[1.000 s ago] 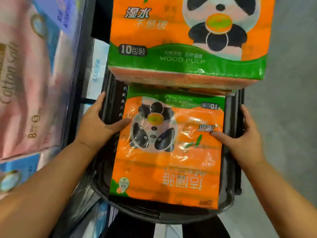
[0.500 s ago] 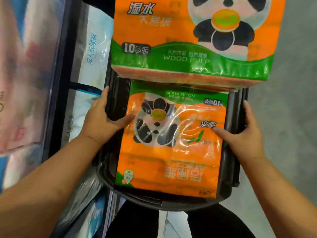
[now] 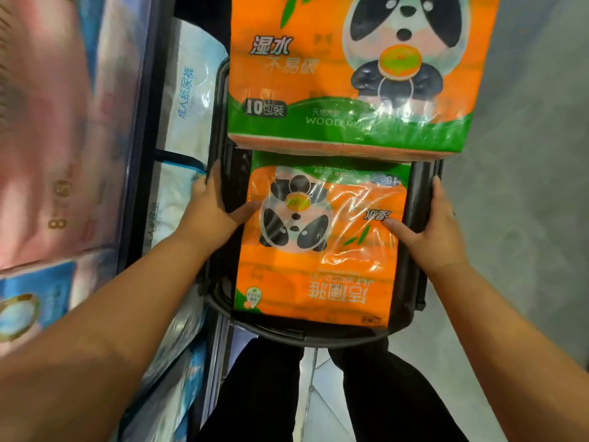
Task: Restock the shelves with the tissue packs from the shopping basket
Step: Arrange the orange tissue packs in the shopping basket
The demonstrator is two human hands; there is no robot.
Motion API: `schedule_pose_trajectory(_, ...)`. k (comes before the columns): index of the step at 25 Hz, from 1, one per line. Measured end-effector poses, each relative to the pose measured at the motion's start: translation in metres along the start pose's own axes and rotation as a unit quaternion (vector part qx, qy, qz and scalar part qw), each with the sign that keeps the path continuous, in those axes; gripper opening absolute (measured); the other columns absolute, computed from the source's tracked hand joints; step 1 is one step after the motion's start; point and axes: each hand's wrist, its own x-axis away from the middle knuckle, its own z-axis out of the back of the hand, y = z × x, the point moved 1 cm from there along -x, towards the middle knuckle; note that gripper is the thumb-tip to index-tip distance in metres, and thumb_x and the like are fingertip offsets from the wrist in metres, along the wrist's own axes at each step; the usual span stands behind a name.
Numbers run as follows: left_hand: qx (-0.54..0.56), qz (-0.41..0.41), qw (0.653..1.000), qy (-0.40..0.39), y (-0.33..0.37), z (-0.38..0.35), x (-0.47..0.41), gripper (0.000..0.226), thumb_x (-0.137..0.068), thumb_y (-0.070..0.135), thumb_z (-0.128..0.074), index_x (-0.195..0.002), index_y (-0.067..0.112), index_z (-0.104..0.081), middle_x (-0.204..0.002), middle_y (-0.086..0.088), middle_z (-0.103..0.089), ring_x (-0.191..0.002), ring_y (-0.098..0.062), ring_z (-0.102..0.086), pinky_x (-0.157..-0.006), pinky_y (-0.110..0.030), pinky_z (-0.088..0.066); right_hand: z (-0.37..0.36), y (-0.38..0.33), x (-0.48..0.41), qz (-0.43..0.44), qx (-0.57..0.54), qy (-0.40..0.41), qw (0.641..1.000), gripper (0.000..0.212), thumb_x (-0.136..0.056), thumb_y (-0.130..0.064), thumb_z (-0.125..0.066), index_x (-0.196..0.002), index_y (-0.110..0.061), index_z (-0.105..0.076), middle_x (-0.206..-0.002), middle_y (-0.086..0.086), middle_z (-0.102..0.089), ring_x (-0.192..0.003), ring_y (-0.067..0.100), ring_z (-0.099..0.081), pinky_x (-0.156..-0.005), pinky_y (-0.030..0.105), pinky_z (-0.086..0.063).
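Orange tissue packs point(image 3: 318, 250) still lie in the black shopping basket point(image 3: 414, 199); both hands, left point(image 3: 210, 215) and right point(image 3: 430, 231), keep gripping its rims, thumbs on the near pack. The basket has drawn nearer the shelves point(image 3: 137, 154); nothing's been restocked yet.

Both forearms are bare from the lower corners of the view up to the wrists, with no sleeve, watch or bracelet showing on either. The left hand point(image 3: 210, 208) is bare, and nothing is worn on its visible fingers point(image 3: 247, 208). The right hand point(image 3: 430, 228) is bare too, apart from what looks like a thin ring point(image 3: 453, 213) on one finger, too small to make out clearly. Below, the legs wear plain black trousers point(image 3: 264, 387).
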Motion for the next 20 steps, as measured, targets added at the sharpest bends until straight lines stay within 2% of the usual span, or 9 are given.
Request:
schedule_pose_trajectory(3, -0.111, -0.011, 0.994, -0.011, 0.016, 0.005, 0.027, 0.105, -0.074, 0.059, -0.069, -0.153, 0.025, -0.009, -0.158, -0.012, -0.007, -0.143, -0.032, -0.021, -0.114, -0.044, -0.028, 0.008, -0.012, 0.020, 0.001, 0.056, 0.002, 0.998, 0.095, -0.077, -0.054, -0.072, -0.152, -0.021, -0.025, -0.153, 0.015, -0.027, -0.138, 0.032, -0.034, -0.108, 0.045, -0.035)
schedule_pose_trajectory(5, -0.178, -0.066, 0.982, -0.025, 0.028, 0.009, 0.052, 0.104, -0.074, 0.059, -0.069, -0.153, 0.022, -0.012, -0.158, -0.013, -0.008, -0.144, -0.032, -0.013, -0.115, -0.045, -0.022, 0.012, -0.026, 0.040, 0.011, 0.080, 0.008, 0.997, 0.089, -0.074, -0.057, -0.073, -0.147, -0.021, -0.036, -0.153, 0.014, -0.029, -0.139, 0.032, -0.031, -0.109, 0.047, -0.036)
schedule_pose_trajectory(7, -0.187, -0.103, 0.976, -0.048, 0.040, 0.017, 0.081, 0.100, -0.074, 0.057, -0.071, -0.152, 0.021, -0.018, -0.157, -0.015, -0.013, -0.144, -0.034, -0.013, -0.114, -0.047, -0.020, 0.020, -0.044, 0.069, 0.026, 0.098, -0.006, 0.995, 0.082, -0.076, -0.058, -0.071, -0.143, -0.022, -0.042, -0.151, 0.013, -0.033, -0.137, 0.032, -0.032, -0.106, 0.049, -0.039)
schedule_pose_trajectory(10, -0.180, -0.113, 0.977, -0.036, 0.060, 0.037, 0.130, 0.092, -0.076, 0.053, -0.072, -0.149, 0.021, -0.027, -0.156, -0.018, -0.018, -0.144, -0.035, -0.014, -0.116, -0.047, -0.017, 0.043, -0.077, 0.113, 0.094, 0.163, -0.037, 0.981, 0.064, -0.082, -0.046, -0.068, -0.139, -0.024, -0.049, -0.144, 0.013, -0.038, -0.128, 0.036, -0.040, -0.100, 0.050, -0.043)
schedule_pose_trajectory(12, -0.192, -0.127, 0.973, -0.030, 0.078, 0.054, 0.162, 0.090, -0.077, 0.054, -0.070, -0.149, 0.018, -0.029, -0.155, -0.017, -0.023, -0.143, -0.034, -0.018, -0.116, -0.047, -0.017, 0.072, -0.100, 0.139, 0.119, 0.194, -0.063, 0.972, 0.063, -0.082, -0.041, -0.067, -0.140, -0.024, -0.048, -0.142, 0.013, -0.040, -0.127, 0.037, -0.040, -0.099, 0.049, -0.044)
schedule_pose_trajectory(17, -0.171, -0.135, 0.976, 0.011, 0.125, 0.115, 0.244, 0.085, -0.077, 0.063, -0.059, -0.142, 0.012, -0.040, -0.140, -0.014, -0.047, -0.129, -0.034, -0.041, -0.109, -0.047, -0.026, 0.143, -0.157, 0.202, 0.175, 0.277, -0.095, 0.940, 0.071, -0.082, -0.049, -0.064, -0.145, -0.029, -0.038, -0.146, 0.013, -0.034, -0.129, 0.036, -0.037, -0.095, 0.048, -0.047)
schedule_pose_trajectory(20, -0.168, -0.131, 0.976, 0.053, 0.150, 0.136, 0.301, 0.084, -0.077, 0.061, -0.063, -0.141, 0.011, -0.040, -0.138, -0.014, -0.048, -0.127, -0.033, -0.042, -0.108, -0.046, -0.027, 0.176, -0.186, 0.233, 0.217, 0.321, -0.118, 0.914, 0.074, -0.084, -0.053, -0.061, -0.148, -0.030, -0.032, -0.152, 0.012, -0.026, -0.132, 0.037, -0.033, -0.100, 0.050, -0.043)
